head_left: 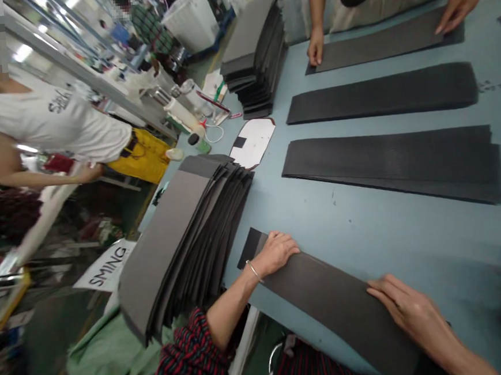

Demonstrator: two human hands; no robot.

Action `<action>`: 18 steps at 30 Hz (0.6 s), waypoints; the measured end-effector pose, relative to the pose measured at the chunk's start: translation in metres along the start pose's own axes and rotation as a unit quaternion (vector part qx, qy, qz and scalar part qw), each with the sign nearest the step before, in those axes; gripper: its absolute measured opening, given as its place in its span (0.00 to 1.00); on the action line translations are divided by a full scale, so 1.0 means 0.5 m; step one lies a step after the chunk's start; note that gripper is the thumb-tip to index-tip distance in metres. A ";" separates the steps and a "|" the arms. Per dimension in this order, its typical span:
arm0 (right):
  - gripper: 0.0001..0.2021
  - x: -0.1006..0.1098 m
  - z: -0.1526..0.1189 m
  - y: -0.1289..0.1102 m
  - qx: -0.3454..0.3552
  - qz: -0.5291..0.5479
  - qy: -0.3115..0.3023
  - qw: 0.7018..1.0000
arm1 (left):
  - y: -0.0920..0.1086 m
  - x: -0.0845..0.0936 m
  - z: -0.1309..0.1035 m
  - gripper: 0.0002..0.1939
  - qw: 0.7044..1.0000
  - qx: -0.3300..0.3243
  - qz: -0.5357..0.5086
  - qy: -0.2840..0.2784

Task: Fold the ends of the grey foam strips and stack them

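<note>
A long dark grey flat panel (pixel 328 288) lies slantwise at the near edge of the table, with a darker end piece (pixel 251 246) showing at its far left end. My left hand (pixel 278 251), with a bangle on the wrist, rests on the panel near that end, its fingers bent over the far edge. Farther right, my right hand (pixel 410 308) pinches the same far edge between thumb and fingers. The panel's near right end is partly hidden by my right arm and the frame edge. Left of my hands leans a thick stack of similar panels (pixel 163 240).
Two dark panel piles (pixel 382 93) (pixel 387 162) lie across the blue table (pixel 322 216). Opposite, a co-worker's hands (pixel 462 6) hold another grey panel (pixel 378 44). A second stack (pixel 250 43), a white board (pixel 253 142) and bottles (pixel 181 109) stand left. A person in white (pixel 45 117) stands beyond.
</note>
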State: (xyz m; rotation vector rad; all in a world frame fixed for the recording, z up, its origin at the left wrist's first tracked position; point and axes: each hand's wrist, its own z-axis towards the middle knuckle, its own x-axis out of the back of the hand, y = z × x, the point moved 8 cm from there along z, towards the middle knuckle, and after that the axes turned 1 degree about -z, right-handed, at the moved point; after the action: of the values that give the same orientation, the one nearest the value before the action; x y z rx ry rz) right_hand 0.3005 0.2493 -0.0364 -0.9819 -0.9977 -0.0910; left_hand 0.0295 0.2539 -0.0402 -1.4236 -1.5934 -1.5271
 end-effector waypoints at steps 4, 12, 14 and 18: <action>0.10 0.010 -0.009 0.007 -0.021 0.000 -0.011 1.000 | -0.123 0.071 -0.040 0.16 0.998 0.061 -0.024 0.012; 0.16 0.012 0.018 0.081 -0.122 -0.140 -0.100 0.977 | -0.180 0.047 -0.236 0.11 0.756 0.388 -0.324 0.417; 0.18 -0.012 0.077 0.057 -0.088 -0.149 -0.085 0.981 | -0.150 -0.045 -0.322 0.11 0.614 0.471 -0.433 0.462; 0.16 -0.116 0.259 -0.057 0.005 -0.137 -0.055 0.989 | -0.073 -0.179 -0.371 0.07 0.503 0.530 -0.511 0.454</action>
State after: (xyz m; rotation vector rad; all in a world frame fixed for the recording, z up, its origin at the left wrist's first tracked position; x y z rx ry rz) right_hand 0.1676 0.3065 -0.0382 -0.8436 -1.2298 -0.2622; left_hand -0.0287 0.0590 -0.0896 1.0864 -1.8982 -0.8653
